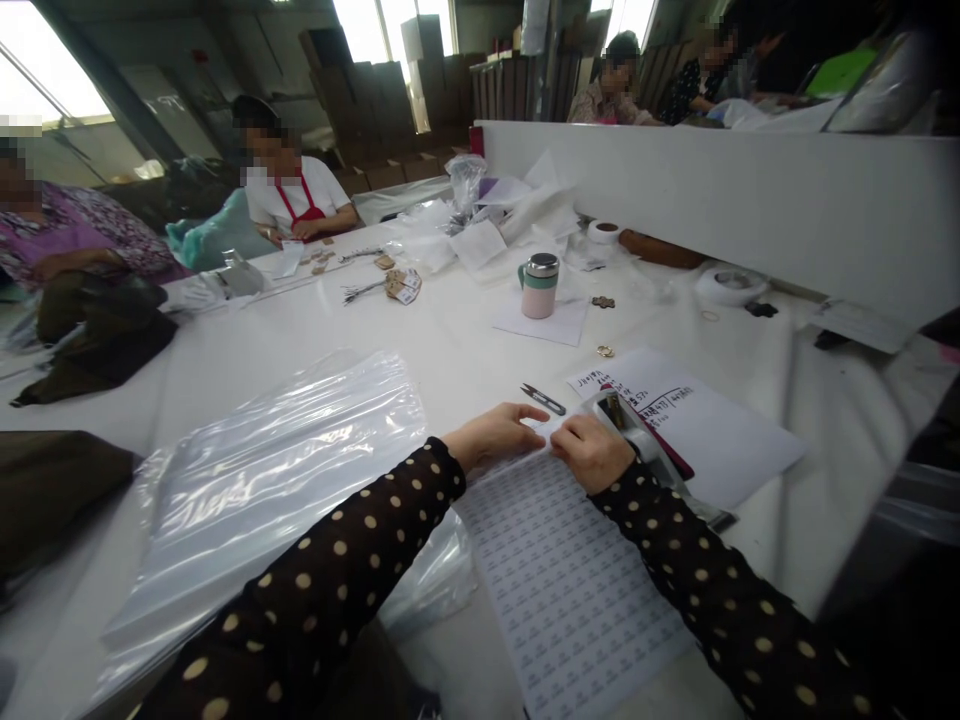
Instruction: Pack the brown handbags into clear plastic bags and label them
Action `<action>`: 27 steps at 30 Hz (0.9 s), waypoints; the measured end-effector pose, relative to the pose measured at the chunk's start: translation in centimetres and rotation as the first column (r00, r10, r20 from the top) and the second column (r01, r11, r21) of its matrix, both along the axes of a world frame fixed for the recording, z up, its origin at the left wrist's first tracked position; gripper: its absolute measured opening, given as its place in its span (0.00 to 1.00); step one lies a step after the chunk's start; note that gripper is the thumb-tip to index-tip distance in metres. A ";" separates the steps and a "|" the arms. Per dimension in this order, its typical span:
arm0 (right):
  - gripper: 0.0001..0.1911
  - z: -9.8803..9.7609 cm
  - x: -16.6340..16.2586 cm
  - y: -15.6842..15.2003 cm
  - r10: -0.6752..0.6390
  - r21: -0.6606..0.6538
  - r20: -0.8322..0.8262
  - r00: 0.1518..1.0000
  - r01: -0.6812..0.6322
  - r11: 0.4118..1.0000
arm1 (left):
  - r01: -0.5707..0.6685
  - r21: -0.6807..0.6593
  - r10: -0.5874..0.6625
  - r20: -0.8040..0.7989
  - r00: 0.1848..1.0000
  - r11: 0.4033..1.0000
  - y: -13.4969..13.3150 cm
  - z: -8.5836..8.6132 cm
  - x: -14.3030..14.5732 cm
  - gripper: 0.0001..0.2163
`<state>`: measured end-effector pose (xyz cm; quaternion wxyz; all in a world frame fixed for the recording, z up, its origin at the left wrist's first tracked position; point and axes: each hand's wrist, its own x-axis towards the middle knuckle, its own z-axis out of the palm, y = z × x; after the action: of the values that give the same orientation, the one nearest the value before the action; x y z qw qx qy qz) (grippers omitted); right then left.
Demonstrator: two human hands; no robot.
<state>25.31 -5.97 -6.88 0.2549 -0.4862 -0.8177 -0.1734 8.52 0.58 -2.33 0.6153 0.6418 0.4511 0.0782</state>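
Hands, left [496, 433] flat and spread, right [590, 452] curled closed, press on label sheet [562, 570]

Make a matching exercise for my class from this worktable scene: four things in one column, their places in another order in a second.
1 label sheet
2 snips
3 tumbler
4 clear plastic bags

A beside the left forearm
B on a white paper square
C under both hands
D just beyond the fingertips

Pairs: 1-C, 2-D, 3-B, 4-A
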 end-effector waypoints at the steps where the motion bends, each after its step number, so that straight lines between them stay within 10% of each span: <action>1: 0.09 0.1 -0.1 -0.1 -0.003 0.010 0.012 1.000 0.003 1.000 | -0.003 0.002 0.003 -0.010 1.000 1.000 0.0 -0.1 0.0 0.22; 14: 0.08 0.3 0.4 -1.7 0.137 0.105 -0.091 0.986 -0.127 0.986 | 0.072 0.088 -0.059 -0.147 0.987 0.993 0.1 -1.6 -0.6 0.22; 18: 0.06 1.9 -0.1 -2.4 0.020 -0.112 -0.490 0.871 -0.086 0.990 | 0.086 0.290 -0.008 -0.261 0.965 0.953 0.4 0.1 -1.5 0.25; 22: 0.18 4.2 -1.9 -2.5 -0.275 -0.564 -0.778 0.564 -0.437 0.701 | 0.064 0.500 0.107 -0.307 0.946 0.863 -0.4 5.3 -6.2 0.23; 24: 0.21 5.3 -3.5 -2.8 -0.351 -0.626 -0.775 0.526 -0.560 0.542 | 0.075 0.612 0.164 -0.324 0.932 0.787 -2.7 8.7 -10.4 0.18; 27: 0.21 6.8 -7.2 -3.6 -0.320 -0.641 -0.765 0.558 -0.616 0.458 | 0.125 0.805 0.283 -0.343 0.896 0.580 -10.3 12.8 -17.2 0.14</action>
<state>18.10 -9.60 -0.07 0.3282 -0.4756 -0.6104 0.5417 -8.73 -9.74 10.51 0.1321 0.8294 0.5194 0.1578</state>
